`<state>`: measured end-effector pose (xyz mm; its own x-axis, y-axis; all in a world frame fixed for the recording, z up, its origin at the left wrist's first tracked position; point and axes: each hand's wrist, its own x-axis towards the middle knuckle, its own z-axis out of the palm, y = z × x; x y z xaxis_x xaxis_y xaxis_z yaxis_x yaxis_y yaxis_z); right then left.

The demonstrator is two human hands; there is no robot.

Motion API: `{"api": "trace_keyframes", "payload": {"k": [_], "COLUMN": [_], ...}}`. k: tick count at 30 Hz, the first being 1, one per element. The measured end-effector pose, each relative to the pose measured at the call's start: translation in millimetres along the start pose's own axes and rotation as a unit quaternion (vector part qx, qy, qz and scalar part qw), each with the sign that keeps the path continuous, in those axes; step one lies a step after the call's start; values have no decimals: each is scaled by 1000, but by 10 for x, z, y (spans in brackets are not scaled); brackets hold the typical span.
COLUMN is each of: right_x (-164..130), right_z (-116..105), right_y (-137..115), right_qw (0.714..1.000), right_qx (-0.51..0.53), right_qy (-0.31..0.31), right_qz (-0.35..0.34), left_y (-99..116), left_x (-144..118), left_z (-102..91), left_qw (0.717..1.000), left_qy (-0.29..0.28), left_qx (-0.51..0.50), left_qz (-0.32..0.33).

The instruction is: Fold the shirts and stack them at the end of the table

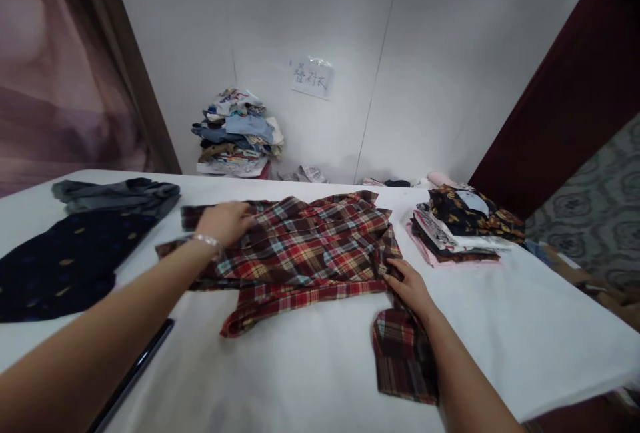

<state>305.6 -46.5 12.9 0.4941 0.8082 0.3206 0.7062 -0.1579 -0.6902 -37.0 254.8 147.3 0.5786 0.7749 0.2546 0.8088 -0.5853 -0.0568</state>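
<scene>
A red, brown and cream plaid shirt (305,240) lies partly folded on the white table, its lower edge sticking out toward me. My left hand (225,223), a bracelet at its wrist, rests over the shirt's left part. Its fingers are smeared by motion, so their grip is unclear. At the right end, my right hand (407,286) has its thumb and fingers closed on the shirt's edge. From there a plaid sleeve (403,356) trails toward the front of the table, its cuff flat and my right forearm partly over it.
Dark garments (75,260) lie at the left, with a dark flat device (137,370) under my left forearm. A pile of folded clothes (455,226) stands at the right. Behind the table rises a tall clothes heap (240,133) against the wall, near a paper sign (311,78).
</scene>
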Motion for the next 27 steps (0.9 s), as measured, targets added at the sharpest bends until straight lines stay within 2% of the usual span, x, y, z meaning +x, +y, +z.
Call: {"api": "trace_keyframes", "payload": {"k": [2, 4, 7, 10, 12, 14, 17, 19, 21, 23, 25, 27], "right_x": [4, 10, 21, 31, 36, 35, -12, -104, -253, -434, -609, -745], "right_z": [-33, -70, -109, -126, -152, -224, -447, -650, -854, -1025, -1148, -1231], "right_y": [46, 95, 153, 178, 163, 104, -93, -290, -503, -686, -799, -836], "right_qw": [1000, 997, 993, 990, 983, 957, 886, 857, 862, 881, 905, 923], "right_qx": [-14, -34, -50, -9, 75, 181, 319, 379, 402, 390, 364, 340], "right_qy": [20, 40, 63, 65, 79, 144, 274, 293, 264, 235, 193, 135], "right_qz": [19, 50, 92, 122, 149, 175, 199, 191, 162, 129, 109, 116], "left_y": [294, 504, 591, 532, 503, 502, 493, 443, 361, 275, 207, 160], "left_x": [-342, -751, -1236, -1411, -1413, -1409, -1504, -1654, -1861, -2101, -2346, -2573], "left_z": [173, 320, 473, 551, 546, 478, 241, 14, -222, -414, -513, -503], "left_qw": [995, 985, 980, 982, 981, 980, 977, 967, 952, 934, 916, 902], "left_qy": [3, -17, -43, -75, -97, -94, -12, 67, 148, 217, 269, 286], "left_qx": [-66, -121, -160, -154, -148, -152, -194, -231, -262, -282, -297, -322], "left_qz": [76, 119, 112, 76, 73, 83, 92, 81, 59, 26, -8, -27]}}
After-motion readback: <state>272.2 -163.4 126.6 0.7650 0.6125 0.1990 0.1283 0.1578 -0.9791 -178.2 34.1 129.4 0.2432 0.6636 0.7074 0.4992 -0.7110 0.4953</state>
